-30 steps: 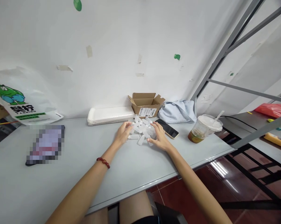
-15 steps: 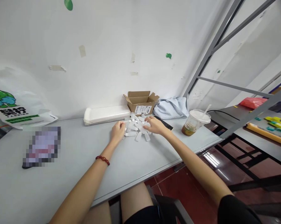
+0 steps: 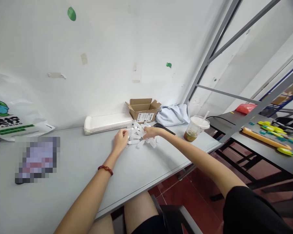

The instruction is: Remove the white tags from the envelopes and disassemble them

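Both my hands are out at the far edge of the table (image 3: 136, 172), on a heap of small clear plastic pieces (image 3: 137, 137) that lies loose on the tabletop, in no container at all. My left hand (image 3: 121, 139) sits at the heap's left side with the fingers curled in; I cannot tell whether they pinch one of the pieces. My right hand (image 3: 150, 132) lies on the heap's right side, fingers bent down among the pieces, and whether it grips any I cannot tell either. The two hands are near each other but apart, with the heap between them. Just behind the heap, against the far edge, stands a small cardboard box (image 3: 143, 110) with its flaps open; from here I cannot see what is inside. Left of the box along the same edge lies a flat white tray (image 3: 107, 122), and I cannot make out anything in it. Toward the far right corner stands a clear plastic cup (image 3: 194, 128) with a lid and a straw, with brownish drink low in the bottom. Between box and cup a pale blue cloth (image 3: 173, 114) is bunched up. At the far left corner lies a white plastic bag (image 3: 15, 122) with green print, its contents hidden.
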`<state>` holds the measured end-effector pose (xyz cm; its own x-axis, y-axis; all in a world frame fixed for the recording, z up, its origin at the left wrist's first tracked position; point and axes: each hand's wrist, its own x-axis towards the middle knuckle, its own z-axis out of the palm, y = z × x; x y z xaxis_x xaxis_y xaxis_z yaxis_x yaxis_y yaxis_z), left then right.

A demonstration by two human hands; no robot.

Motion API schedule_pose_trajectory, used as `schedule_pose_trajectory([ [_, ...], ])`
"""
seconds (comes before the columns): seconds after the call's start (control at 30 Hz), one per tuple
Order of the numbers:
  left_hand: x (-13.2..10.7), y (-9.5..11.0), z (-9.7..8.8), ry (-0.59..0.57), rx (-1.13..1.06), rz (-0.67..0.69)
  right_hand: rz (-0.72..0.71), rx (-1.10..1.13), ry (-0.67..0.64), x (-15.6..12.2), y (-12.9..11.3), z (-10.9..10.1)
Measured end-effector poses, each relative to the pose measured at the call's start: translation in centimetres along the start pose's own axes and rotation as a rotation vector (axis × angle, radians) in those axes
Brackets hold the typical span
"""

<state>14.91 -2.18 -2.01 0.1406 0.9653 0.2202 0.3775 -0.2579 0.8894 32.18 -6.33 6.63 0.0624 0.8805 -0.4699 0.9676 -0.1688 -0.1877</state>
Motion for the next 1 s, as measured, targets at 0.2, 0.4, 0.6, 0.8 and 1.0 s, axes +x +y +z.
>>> schedule_pose_trajectory([
  [0.2, 0.1, -0.3, 0.2, -0.018, -0.039, 0.004, 0.004, 0.099, 0.031, -0.4, 0.3, 0.3],
  [0.4, 0.2, -0.4, 0.3, -0.020, -0.036, -0.021, -0.022, 0.090, 0.089, -1.5, 1.2, 0.5],
  [0.6, 0.2, -0.4, 0.2, -0.026, -0.015, -0.042, 0.004, 0.006, 0.129, -0.6, 0.8, 1.6],
  [0.8, 0.1, -0.3, 0.1, -0.026, -0.012, -0.034, 0.018, 0.036, 0.105, -0.3, 0.5, 0.9],
  [1.0, 0.2, -0.3, 0.2, -0.031, -0.018, -0.031, 0.023, 0.164, 0.126, -2.3, 2.4, -0.7],
])
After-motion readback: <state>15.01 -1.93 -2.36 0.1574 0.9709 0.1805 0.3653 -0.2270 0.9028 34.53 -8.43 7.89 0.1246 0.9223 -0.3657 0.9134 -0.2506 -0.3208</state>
